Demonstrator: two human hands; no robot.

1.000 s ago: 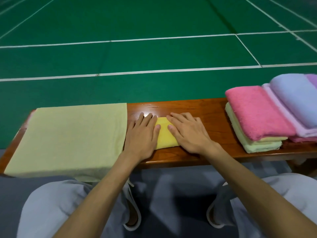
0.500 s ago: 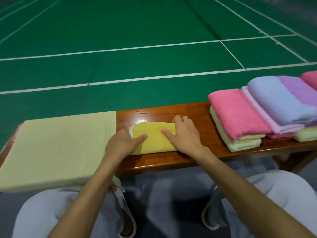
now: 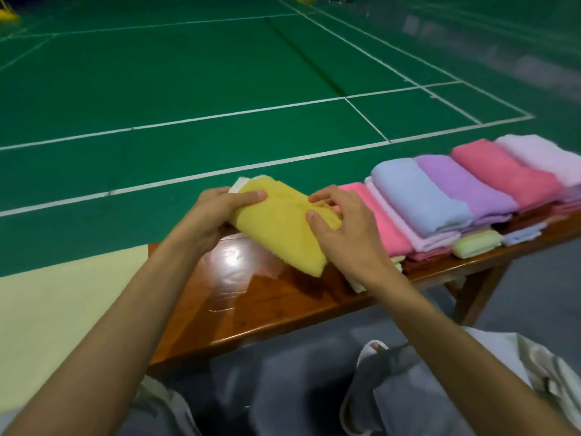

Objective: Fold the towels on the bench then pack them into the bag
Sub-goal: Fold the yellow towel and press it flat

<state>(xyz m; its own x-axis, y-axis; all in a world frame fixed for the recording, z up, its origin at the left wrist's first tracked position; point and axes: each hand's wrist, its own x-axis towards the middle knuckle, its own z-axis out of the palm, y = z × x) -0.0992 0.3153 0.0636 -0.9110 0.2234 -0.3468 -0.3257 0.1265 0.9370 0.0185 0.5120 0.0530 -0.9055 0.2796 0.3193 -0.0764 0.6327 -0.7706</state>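
Lifted off the bench (image 3: 267, 297) since before: we hold the folded yellow towel (image 3: 276, 228) tilted. Left hand (image 3: 217, 212) clamps its 10 o'clock end, right hand (image 3: 342, 234) fingers curl on its 3 o'clock edge. Bare wood underneath; towel stack (image 3: 440, 199) crowds 2 o'clock.

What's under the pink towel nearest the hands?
Under the pink towel, a pale green towel's edge peeks out, resting on the bench. The right hand hides the rest.
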